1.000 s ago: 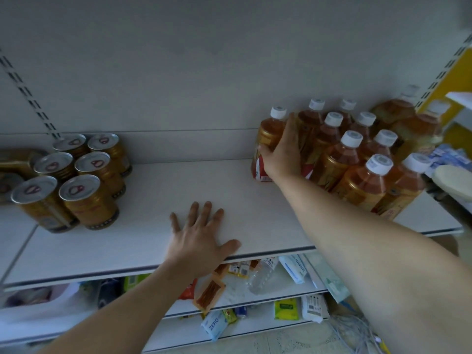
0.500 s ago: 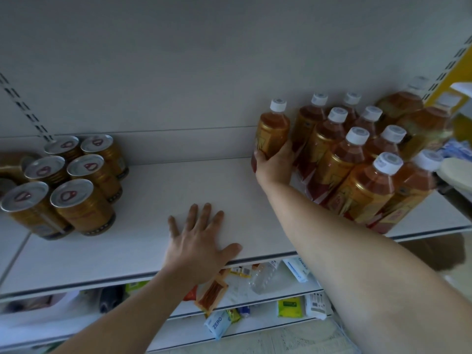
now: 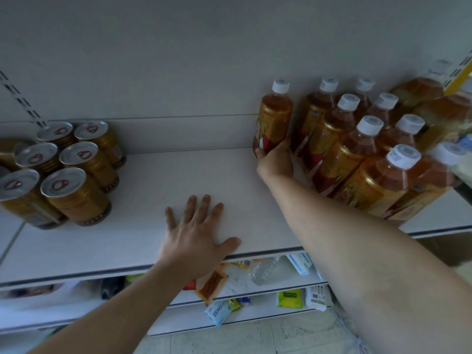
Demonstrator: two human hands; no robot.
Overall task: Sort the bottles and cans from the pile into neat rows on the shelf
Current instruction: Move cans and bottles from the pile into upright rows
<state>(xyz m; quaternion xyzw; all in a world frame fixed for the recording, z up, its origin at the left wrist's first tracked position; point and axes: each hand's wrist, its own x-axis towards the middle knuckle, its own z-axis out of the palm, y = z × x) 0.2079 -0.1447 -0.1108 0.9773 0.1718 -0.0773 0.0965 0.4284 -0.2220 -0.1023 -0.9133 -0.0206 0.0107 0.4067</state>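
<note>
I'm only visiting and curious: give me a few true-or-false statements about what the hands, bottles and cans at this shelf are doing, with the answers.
1. The right hand grips the leftmost bottle near its base. True.
2. The left hand holds a can. False: it lies flat, fingers spread, on the shelf and holds nothing.
3. The gold cans stand upright at the shelf's left end. True.
4. The other bottles are capped in red. False: their caps are white.
</note>
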